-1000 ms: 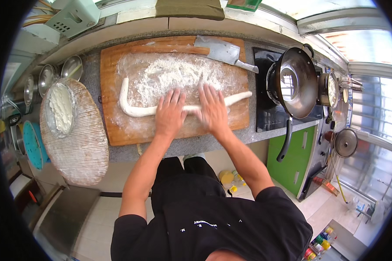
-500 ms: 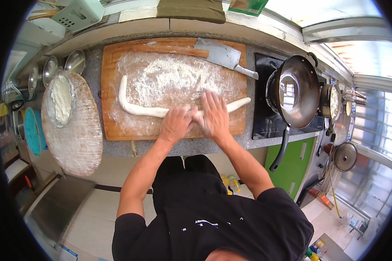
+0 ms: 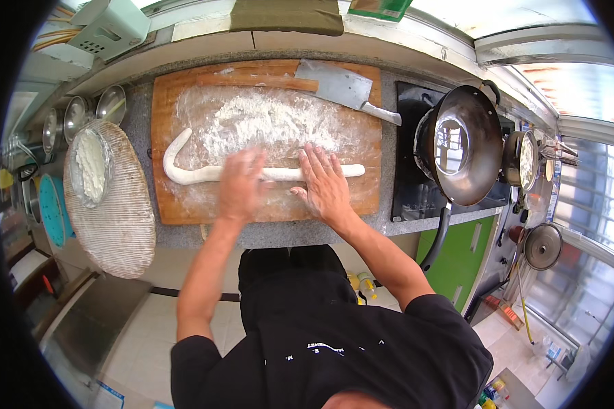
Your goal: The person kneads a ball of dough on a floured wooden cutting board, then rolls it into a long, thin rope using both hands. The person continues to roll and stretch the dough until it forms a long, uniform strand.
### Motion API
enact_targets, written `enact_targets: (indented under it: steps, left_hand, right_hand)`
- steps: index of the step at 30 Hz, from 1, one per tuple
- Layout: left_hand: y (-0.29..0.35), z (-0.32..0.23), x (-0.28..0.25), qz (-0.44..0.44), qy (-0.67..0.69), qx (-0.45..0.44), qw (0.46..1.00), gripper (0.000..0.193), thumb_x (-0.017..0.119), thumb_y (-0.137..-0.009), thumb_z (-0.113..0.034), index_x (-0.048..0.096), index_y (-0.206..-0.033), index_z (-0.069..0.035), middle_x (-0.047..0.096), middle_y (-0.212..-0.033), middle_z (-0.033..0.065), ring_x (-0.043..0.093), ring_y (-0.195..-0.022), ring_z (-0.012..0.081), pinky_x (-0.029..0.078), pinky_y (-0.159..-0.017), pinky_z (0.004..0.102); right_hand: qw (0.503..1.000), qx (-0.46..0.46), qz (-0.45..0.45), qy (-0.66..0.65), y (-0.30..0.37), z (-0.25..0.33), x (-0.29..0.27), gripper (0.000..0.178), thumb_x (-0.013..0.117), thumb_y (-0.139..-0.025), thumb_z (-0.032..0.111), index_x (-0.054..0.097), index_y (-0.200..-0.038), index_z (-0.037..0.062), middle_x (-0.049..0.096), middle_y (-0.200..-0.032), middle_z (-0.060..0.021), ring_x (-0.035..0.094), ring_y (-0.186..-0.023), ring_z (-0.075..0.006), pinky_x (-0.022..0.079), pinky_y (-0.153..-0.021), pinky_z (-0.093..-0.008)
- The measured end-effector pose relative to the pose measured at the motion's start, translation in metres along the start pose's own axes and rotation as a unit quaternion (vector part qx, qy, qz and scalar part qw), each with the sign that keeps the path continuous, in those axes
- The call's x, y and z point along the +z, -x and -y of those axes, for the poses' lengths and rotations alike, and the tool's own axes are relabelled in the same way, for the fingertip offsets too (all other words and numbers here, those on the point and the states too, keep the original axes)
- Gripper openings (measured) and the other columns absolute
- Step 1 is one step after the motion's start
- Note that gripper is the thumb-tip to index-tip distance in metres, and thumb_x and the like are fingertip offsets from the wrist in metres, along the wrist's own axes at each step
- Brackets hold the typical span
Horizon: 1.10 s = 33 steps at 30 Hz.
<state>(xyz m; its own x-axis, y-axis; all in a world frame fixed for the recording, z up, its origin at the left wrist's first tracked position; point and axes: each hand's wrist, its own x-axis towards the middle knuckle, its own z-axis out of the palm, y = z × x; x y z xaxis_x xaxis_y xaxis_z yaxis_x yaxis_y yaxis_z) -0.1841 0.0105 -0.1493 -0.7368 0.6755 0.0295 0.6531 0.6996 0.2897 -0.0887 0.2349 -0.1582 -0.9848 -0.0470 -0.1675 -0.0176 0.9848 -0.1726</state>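
Note:
A long rope of white dough [image 3: 205,174] lies across a floured wooden board [image 3: 167,102], its left end bent upward in a hook. My right hand [image 3: 326,185] rests flat over the right part of the rope, fingers stretched out and slightly apart, palm side down. Over the rope's middle is my left hand [image 3: 241,187], smeared by motion, so its fingers cannot be made out clearly. Loose flour [image 3: 273,119] is spread on the board beyond the rope. A cleaver [image 3: 338,83] and a flat wooden stick [image 3: 259,82] lie along the board's far side.
Right of the board, a dark wok [image 3: 481,163] sits on a black cooktop [image 3: 406,194], its handle jutting toward me. To the left, a round ridged tray [image 3: 126,225] carries a bowl of flour [image 3: 91,167]. Metal bowls [image 3: 111,103] stand behind it.
My hands, together before, have moved apart, the left one leftward. The dough rope has shifted left and slightly nearer; its right end now lies on the board, and its left end leans differently.

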Motion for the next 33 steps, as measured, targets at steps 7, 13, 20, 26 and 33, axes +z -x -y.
enact_targets:
  steps: [7,13,20,26,33]
  left_hand:
    - [-0.069,-0.046,0.039,0.043,-0.012,-0.049,0.998,0.07,0.031,-0.112,-0.054,0.029,-0.167,-0.011,0.027,-0.174,0.0129,0.023,-0.162,0.0295,0.017,-0.133,0.0516]
    - [0.037,-0.082,0.024,0.161,0.037,-0.027,0.986,0.073,0.033,-0.111,-0.055,0.026,-0.168,-0.011,0.024,-0.176,0.0119,0.02,-0.163,0.0313,0.014,-0.133,0.0528]
    - [-0.078,-0.054,0.031,0.008,-0.021,-0.132,0.991,0.074,0.047,-0.109,-0.049,0.026,-0.169,-0.01,0.02,-0.177,0.0127,0.018,-0.163,0.0324,0.013,-0.133,0.0531]
    - [0.03,-0.067,0.02,0.156,-0.03,-0.023,0.987,0.074,0.045,-0.109,-0.051,0.027,-0.168,-0.01,0.017,-0.178,0.0128,0.015,-0.164,0.0317,0.011,-0.134,0.0503]
    - [-0.062,-0.101,0.032,0.014,-0.077,-0.156,0.985,0.075,0.047,-0.109,-0.048,0.032,-0.166,-0.002,0.023,-0.174,0.0217,0.02,-0.163,0.0342,0.015,-0.132,0.0526]
  right_hand:
    - [0.998,0.023,-0.064,-0.019,-0.054,-0.026,-0.025,0.075,0.034,-0.109,0.053,0.033,-0.166,0.0051,0.028,-0.174,-0.0153,0.024,-0.162,-0.0302,0.014,-0.133,-0.0511]
    - [0.997,0.051,0.049,-0.018,0.066,-0.007,0.001,0.084,0.038,-0.107,0.063,0.028,-0.167,0.0058,0.026,-0.175,-0.0166,0.025,-0.162,-0.032,0.017,-0.131,-0.0534]
    - [0.991,0.103,-0.084,-0.023,-0.045,-0.038,-0.029,0.081,0.037,-0.108,0.058,0.03,-0.165,0.0014,0.026,-0.174,-0.0187,0.023,-0.162,-0.0343,0.013,-0.133,-0.0524]
    - [0.997,0.06,0.049,-0.02,0.069,-0.024,-0.006,0.081,0.043,-0.106,0.057,0.027,-0.168,0.0067,0.024,-0.176,-0.0142,0.023,-0.162,-0.0322,0.014,-0.133,-0.053]
    - [0.986,0.126,-0.105,-0.019,-0.019,-0.058,-0.026,0.075,0.035,-0.109,0.051,0.034,-0.164,0.001,0.034,-0.171,-0.0205,0.03,-0.159,-0.0346,0.018,-0.13,-0.0536]
